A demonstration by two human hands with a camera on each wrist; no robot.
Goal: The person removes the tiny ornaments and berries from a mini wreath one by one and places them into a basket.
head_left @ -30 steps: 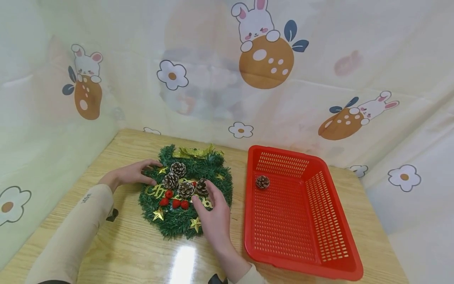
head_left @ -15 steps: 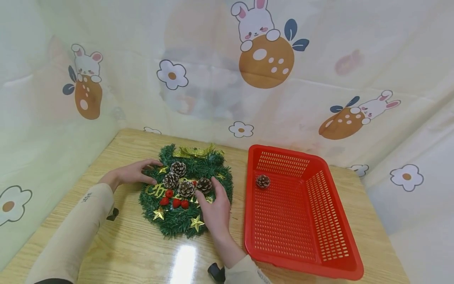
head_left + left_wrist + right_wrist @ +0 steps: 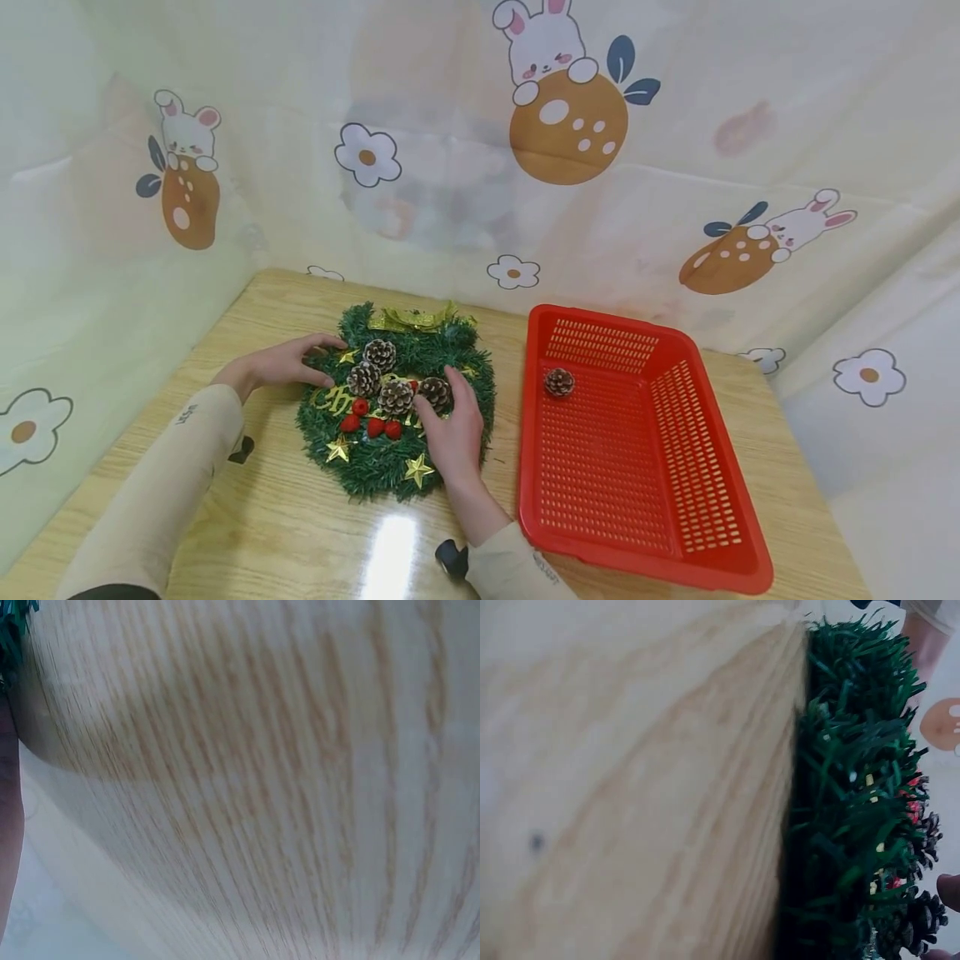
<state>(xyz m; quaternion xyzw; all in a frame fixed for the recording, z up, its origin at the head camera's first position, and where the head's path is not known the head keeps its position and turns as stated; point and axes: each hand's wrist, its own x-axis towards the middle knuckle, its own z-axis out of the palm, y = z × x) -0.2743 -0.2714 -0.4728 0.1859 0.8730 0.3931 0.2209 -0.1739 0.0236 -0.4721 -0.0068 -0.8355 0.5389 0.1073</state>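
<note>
A green Christmas wreath lies on the wooden table, dressed with gold lettering, gold stars, red berries and several frosted pine cones. My left hand rests at its left edge, thumb and fingers spread apart on the greenery. On the wreath's right side my right hand pinches a pine cone between thumb and fingers. The right wrist view has that pine cone low at the right, fingertips beside it. Only a strip of the left hand enters the left wrist view.
A red plastic basket stands right of the wreath, with one pine cone inside near its left wall. A gold ribbon bow tops the wreath. A patterned cloth hangs behind the wooden table.
My right hand has moved slightly up and to the right around the pine cone, which now shows more fully. The left hand stays at the wreath's edge.
</note>
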